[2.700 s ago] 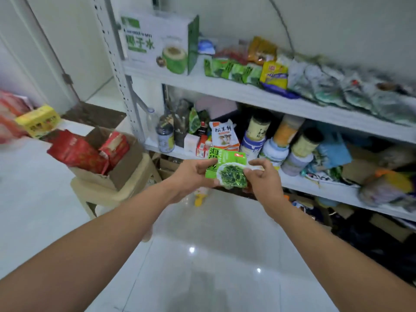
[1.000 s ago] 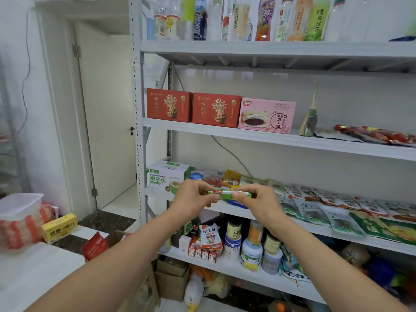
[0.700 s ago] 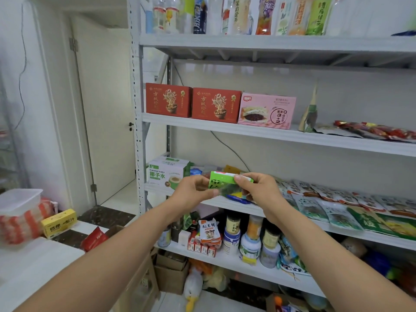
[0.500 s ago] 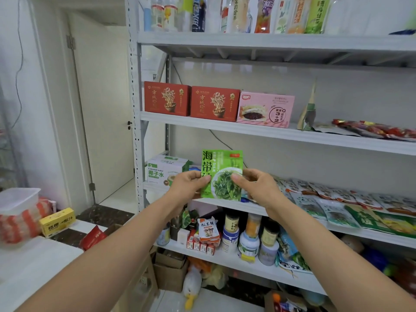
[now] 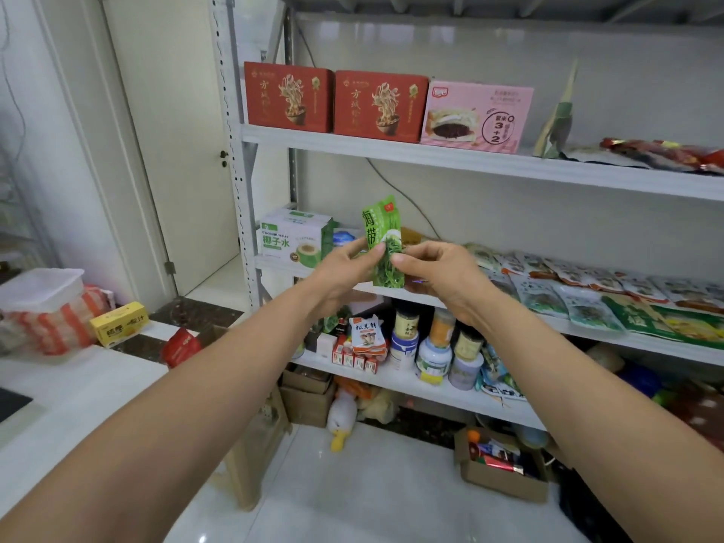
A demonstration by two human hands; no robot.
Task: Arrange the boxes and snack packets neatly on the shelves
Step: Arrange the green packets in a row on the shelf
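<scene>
A green seaweed snack packet [image 5: 382, 229] stands upright and turned nearly edge-on in front of the middle shelf [image 5: 646, 340]. My left hand [image 5: 344, 270] pinches its left edge and my right hand [image 5: 438, 270] pinches its right edge. Behind it sits a white and green coconut water box [image 5: 292, 239]. A row of flat snack packets [image 5: 568, 284] lies along the same shelf to the right. On the upper shelf [image 5: 470, 160] stand two red boxes [image 5: 288, 96] [image 5: 378, 105] and a pink box [image 5: 476, 116].
Jars [image 5: 435, 346] and small packets fill the lower shelf. Cardboard boxes [image 5: 307, 393] [image 5: 501, 466] and a toy duck [image 5: 341, 421] sit on the floor. At left a white counter [image 5: 70, 401] carries a yellow box [image 5: 119, 323] and a plastic tub [image 5: 39, 290].
Both hands lifted the packet from low near the floor shelves up to the middle shelf. In the last half second the packet turned from face-on to nearly edge-on.
</scene>
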